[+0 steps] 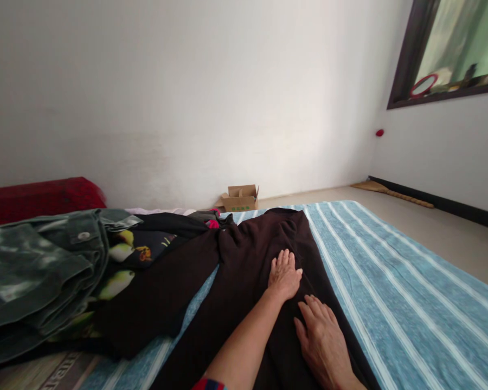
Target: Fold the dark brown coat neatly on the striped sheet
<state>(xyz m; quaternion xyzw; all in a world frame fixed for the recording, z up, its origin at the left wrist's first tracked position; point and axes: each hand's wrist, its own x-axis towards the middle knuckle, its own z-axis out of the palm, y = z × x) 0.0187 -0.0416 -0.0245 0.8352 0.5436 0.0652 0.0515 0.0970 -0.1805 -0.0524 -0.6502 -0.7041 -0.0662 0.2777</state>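
A dark brown fleece garment [244, 287] lies spread flat on a blue-and-white striped bedsheet [394, 287]. My left hand [284, 276] presses palm down on the garment's middle, fingers spread. Lower and to the right, my right hand [321, 341] also rests flat on the same cloth, near its right edge. Neither hand grips anything. A crumpled green tie-dyed denim garment [36, 271] with a metal button lies in a pile at the left, beside a black printed cloth [142, 249] with yellow shapes.
A red cloth [40, 200] lies at the bed's far left, against the white wall [187, 97]. Beyond the bed stands an open cardboard box [239, 199]. A wooden stick [406, 197] lies on the floor by the right wall, below a dark-framed window [447, 51].
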